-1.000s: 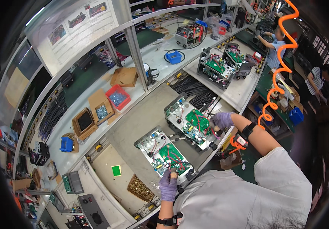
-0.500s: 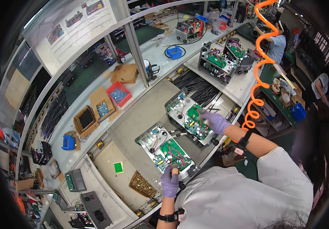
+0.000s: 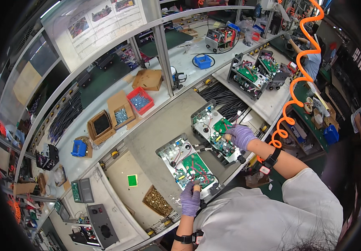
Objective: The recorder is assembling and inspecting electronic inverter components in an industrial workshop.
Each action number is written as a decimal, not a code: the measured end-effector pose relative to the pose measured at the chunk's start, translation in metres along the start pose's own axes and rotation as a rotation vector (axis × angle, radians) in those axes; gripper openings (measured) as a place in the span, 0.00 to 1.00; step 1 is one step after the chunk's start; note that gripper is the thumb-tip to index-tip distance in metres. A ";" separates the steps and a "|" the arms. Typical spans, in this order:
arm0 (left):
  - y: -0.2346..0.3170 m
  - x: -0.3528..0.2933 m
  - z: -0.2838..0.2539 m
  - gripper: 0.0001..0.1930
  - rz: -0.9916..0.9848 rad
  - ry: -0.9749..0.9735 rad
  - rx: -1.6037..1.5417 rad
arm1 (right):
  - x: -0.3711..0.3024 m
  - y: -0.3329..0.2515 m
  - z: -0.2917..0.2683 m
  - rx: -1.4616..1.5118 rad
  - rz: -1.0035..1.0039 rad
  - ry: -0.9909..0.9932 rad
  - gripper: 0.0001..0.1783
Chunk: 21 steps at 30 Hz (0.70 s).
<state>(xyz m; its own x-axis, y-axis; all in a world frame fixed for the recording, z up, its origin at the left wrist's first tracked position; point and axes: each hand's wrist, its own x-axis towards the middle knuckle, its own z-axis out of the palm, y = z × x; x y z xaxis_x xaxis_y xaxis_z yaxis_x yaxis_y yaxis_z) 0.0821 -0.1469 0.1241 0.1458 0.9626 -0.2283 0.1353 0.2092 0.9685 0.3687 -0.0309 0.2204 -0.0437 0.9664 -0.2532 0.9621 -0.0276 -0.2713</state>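
Two open metal chassis units, each with green circuit boards and red wires, lie side by side on a grey work board (image 3: 147, 129). At the front end of the nearer chassis (image 3: 187, 163), my left hand (image 3: 190, 199), in a purple glove, has its fingers closed against the edge of the board. What they pinch is hidden. My right hand (image 3: 242, 137), also gloved in purple, reaches over the farther chassis (image 3: 217, 129). Its fingers are curled in at the green board and wires, and whatever lies between them cannot be made out. Black cables (image 3: 203, 148) run between both units.
Left of the work board stand a cardboard tray of brass-coloured parts (image 3: 158, 201), a red bin of screws (image 3: 140, 101) and several open boxes. Black cables (image 3: 222, 102) lie beyond the farther chassis. An orange coiled hose (image 3: 291, 100) hangs at the right. Two people work beyond it.
The whole scene has shifted slightly right and down in view. My right hand has moved a little toward the board beneath it; my left hand stays at the nearer chassis's front edge.
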 end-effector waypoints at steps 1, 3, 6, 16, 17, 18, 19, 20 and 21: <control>0.000 0.000 0.000 0.13 0.004 -0.001 -0.011 | -0.001 -0.001 -0.001 -0.003 0.000 0.044 0.18; 0.001 0.000 0.001 0.13 0.009 0.000 -0.021 | -0.003 -0.001 0.001 -0.005 -0.002 0.088 0.18; 0.003 -0.001 0.001 0.13 -0.009 0.003 -0.049 | -0.007 0.003 0.011 0.159 -0.194 0.220 0.16; 0.008 -0.001 0.000 0.13 -0.009 -0.009 -0.041 | 0.006 0.017 0.011 0.779 -0.220 0.174 0.12; 0.008 -0.001 0.000 0.12 -0.009 -0.012 -0.063 | 0.006 0.018 0.007 0.508 -0.157 0.125 0.11; 0.008 -0.001 0.001 0.12 0.015 0.012 -0.047 | 0.007 0.018 0.003 0.231 -0.081 0.062 0.13; 0.008 -0.002 0.001 0.12 0.016 0.015 -0.054 | 0.008 0.016 0.001 0.235 -0.097 0.071 0.13; 0.008 -0.002 0.001 0.12 0.014 0.002 -0.084 | 0.011 0.015 0.001 0.052 -0.023 -0.013 0.13; 0.008 -0.002 0.001 0.12 0.010 0.008 -0.074 | 0.013 0.014 0.001 -0.120 0.061 -0.109 0.14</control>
<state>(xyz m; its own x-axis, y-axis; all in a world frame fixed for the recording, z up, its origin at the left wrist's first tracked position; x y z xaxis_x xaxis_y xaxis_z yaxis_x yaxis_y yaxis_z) 0.0841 -0.1474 0.1318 0.1389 0.9661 -0.2178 0.0614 0.2111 0.9755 0.3811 -0.0192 0.2130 -0.0072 0.9302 -0.3670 0.9888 -0.0480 -0.1410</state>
